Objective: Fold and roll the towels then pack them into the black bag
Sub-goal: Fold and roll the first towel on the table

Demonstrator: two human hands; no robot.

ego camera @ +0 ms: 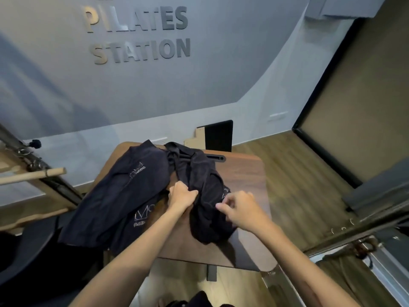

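Note:
A crumpled dark towel (203, 196) lies across the middle of a small brown table (245, 180). My left hand (182, 194) grips a bunch of its cloth at the left side. Over the towel's right part, my right hand (241, 209) has its fingers curled and pinches at the cloth by a white logo. A second dark navy towel (124, 196) with white lettering is spread over the table's left half and hangs off its left edge. A black bag cannot be made out for certain.
A grey wall with large letters stands behind the table. A black panel (219, 136) leans against it. Pilates frames with a wooden bar (33, 175) stand at the left, and metal rails (363, 238) at the right. Wooden floor (298, 185) lies to the right of the table.

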